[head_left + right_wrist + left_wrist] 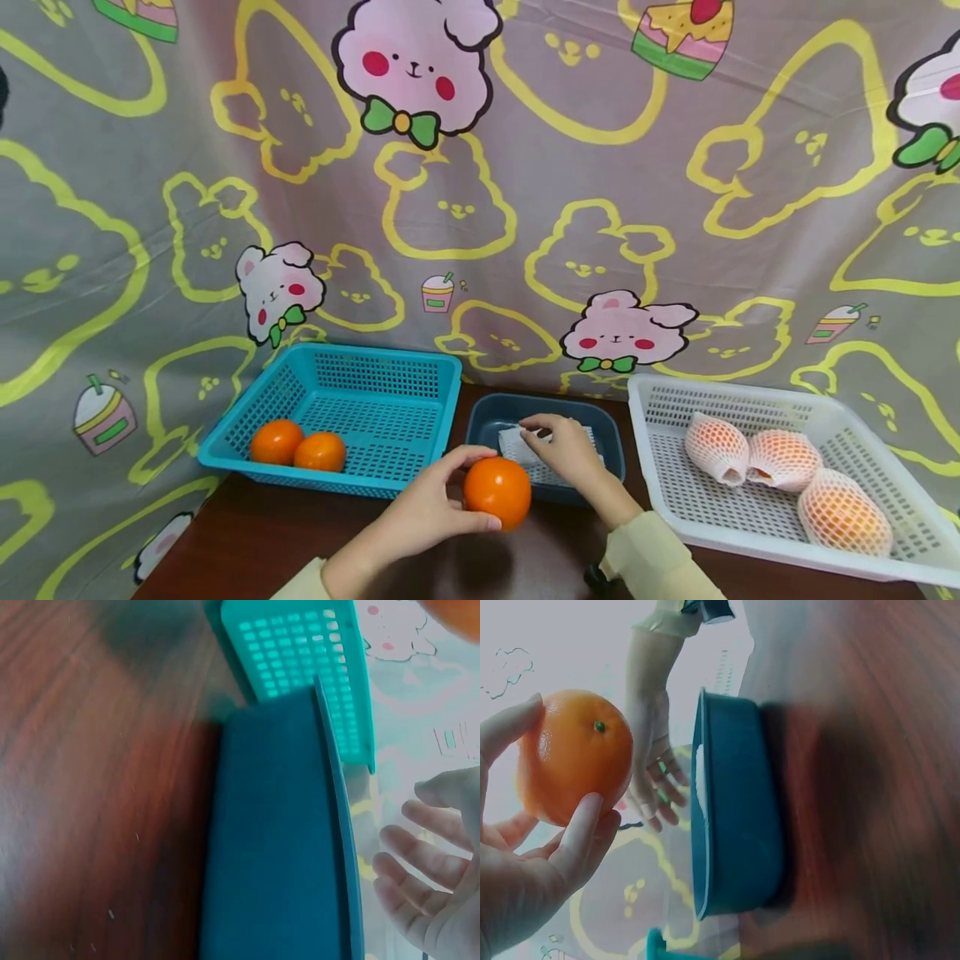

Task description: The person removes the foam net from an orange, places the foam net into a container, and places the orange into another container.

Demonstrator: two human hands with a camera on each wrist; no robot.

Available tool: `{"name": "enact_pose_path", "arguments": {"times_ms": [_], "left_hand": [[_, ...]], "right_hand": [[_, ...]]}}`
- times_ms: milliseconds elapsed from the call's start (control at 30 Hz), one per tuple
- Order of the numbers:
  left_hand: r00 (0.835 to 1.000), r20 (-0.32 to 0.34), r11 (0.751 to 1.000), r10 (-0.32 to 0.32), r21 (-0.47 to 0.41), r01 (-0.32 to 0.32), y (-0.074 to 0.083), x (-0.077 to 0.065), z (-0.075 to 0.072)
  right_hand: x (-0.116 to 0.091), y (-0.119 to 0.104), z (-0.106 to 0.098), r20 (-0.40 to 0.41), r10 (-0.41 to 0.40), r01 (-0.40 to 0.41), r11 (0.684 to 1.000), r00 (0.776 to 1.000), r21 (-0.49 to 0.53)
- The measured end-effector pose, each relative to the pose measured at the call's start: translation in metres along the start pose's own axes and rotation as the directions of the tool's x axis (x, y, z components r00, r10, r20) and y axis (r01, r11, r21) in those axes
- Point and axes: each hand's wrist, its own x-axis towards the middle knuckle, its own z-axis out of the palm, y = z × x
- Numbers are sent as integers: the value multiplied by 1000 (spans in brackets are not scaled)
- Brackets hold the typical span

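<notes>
My left hand [423, 510] holds an orange [498, 493] above the table, thumb and fingers round its sides. A green stem end shows on that orange [574, 761] in the left wrist view. Over a small dark blue tub [609, 433] hovers my right hand [570, 450], its fingers loosely bent with nothing between them. Inside the tub lie white foam net sleeves [517, 447], partly hidden beneath that hand. From the right wrist view, the right hand [442, 862] appears apart from the tub's rim.
At the left, a turquoise basket [375, 417] contains two bare oranges [320, 452]. A white basket [660, 467] on the right has three fruits in foam nets [843, 512]. All stand on a dark wooden table [277, 533] before a patterned cloth [465, 192].
</notes>
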Motion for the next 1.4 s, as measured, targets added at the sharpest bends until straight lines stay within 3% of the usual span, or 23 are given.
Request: {"name": "enact_pose_path", "arguments": {"times_ms": [233,467,667,833,1033,1167,1267,1400], "left_hand": [[996,-93,1000,-15,25,17,5,-5,-14],[979,-199,997,-31,59,43,2,-12,-32],[957,-288,993,-35,98,66,-3,-16,-49],[940,-337,988,-45,124,91,-10,-19,-63],[925,-378,978,-38,176,112,-16,-19,-79],[921,-388,965,-40,223,136,-20,-15,-87],[920,-390,953,-46,259,158,-24,-11,-93],[913,-404,929,-50,317,191,-33,-8,-100]], "right_hand": [[-7,-11,14,62,-83,79,995,995,59],[-13,-25,30,120,-150,128,976,981,176],[-11,-38,41,154,-124,80,961,980,265],[-11,-44,52,179,-83,8,922,980,387],[-11,-49,64,188,-49,-56,857,981,513],[-10,-51,71,195,-8,-114,787,981,606],[-9,-54,76,204,38,-171,704,978,689],[-7,-58,83,230,113,-252,568,967,784]]}}
